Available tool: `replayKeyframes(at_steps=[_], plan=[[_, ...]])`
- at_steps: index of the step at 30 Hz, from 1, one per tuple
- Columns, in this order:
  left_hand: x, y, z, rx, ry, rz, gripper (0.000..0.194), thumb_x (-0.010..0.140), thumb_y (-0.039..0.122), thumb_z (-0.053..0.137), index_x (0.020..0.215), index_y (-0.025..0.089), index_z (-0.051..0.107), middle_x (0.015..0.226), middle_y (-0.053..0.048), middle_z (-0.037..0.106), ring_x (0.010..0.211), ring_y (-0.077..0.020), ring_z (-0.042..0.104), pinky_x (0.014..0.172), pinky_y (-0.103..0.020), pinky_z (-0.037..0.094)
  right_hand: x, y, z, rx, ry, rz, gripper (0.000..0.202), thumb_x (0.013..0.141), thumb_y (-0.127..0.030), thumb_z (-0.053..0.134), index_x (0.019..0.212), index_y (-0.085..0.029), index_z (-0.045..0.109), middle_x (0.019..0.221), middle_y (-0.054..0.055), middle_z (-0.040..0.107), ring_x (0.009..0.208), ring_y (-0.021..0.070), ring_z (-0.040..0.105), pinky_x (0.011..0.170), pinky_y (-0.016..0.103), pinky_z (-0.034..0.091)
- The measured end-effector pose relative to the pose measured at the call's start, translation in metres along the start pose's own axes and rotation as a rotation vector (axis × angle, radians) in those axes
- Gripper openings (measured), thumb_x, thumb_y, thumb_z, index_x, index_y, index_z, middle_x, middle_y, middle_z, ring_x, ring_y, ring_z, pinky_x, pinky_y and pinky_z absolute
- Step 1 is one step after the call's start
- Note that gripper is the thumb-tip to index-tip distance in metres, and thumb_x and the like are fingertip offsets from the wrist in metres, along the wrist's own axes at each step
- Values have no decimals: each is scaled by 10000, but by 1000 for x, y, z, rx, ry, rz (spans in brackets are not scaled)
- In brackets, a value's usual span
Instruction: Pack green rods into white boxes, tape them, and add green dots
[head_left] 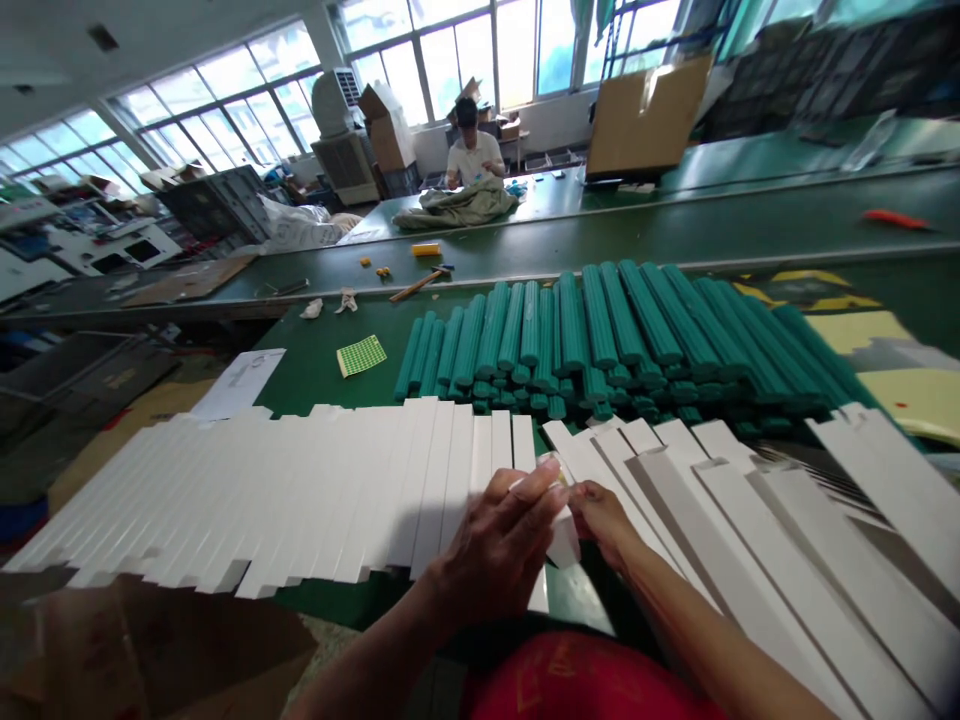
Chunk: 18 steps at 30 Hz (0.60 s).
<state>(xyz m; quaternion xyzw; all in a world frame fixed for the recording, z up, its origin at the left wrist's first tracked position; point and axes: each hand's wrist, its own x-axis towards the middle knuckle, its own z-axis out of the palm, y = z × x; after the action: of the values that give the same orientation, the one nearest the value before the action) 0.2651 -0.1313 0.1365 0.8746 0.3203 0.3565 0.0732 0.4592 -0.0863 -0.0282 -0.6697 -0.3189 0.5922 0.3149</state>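
Observation:
Both hands meet at a small white box (pixel 564 540) in front of my body. My left hand (pixel 499 540) is wrapped round its upper part, with the fingers pressed together. On the right side of the same box, the fingers of my right hand (pixel 600 512) are pinched at its end. A row of flat white boxes (pixel 300 490) lies side by side to the left. More long white boxes (pixel 757 530) fan out on the right. Behind the hands is a pile of green ribbed rolls (pixel 592 330).
A sheet of green stickers (pixel 361 356) and a white paper (pixel 238 384) lie on the left. Beyond, a bench (pixel 510 240) holds a yellow roll (pixel 425 250) and a cardboard box (pixel 646 120). A person (pixel 474 155) sits across the bench.

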Motion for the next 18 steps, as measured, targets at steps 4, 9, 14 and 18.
replayKeyframes(at_steps=[4,9,14,18], plan=[[-6,-8,-1,-16,67,-26,516,875,85,473,1386,126,413,1428,-247,461,1210,-289,548,948,-473,492,-9,14,-8,130,-18,-12,125,688,-242,557,636,-199,451,675,49,632,603,134,633,631,258,554],[-10,-11,1,-45,97,-9,513,859,56,481,1367,108,443,1446,-262,432,1215,-295,539,940,-481,484,-12,26,-11,183,31,-43,97,683,-186,559,628,-181,478,917,109,686,771,149,682,724,238,568],[-7,-7,3,-66,98,18,548,847,46,480,1388,101,421,1447,-264,430,1218,-298,537,936,-485,479,-8,35,-4,36,145,26,83,713,-130,530,638,-161,513,572,53,624,440,109,552,412,195,421],[-6,-10,6,-62,100,33,545,848,49,468,1388,98,414,1448,-272,424,1248,-302,521,948,-500,466,-3,48,1,-140,214,25,162,792,-182,467,646,-159,535,537,43,611,366,107,487,360,208,314]])
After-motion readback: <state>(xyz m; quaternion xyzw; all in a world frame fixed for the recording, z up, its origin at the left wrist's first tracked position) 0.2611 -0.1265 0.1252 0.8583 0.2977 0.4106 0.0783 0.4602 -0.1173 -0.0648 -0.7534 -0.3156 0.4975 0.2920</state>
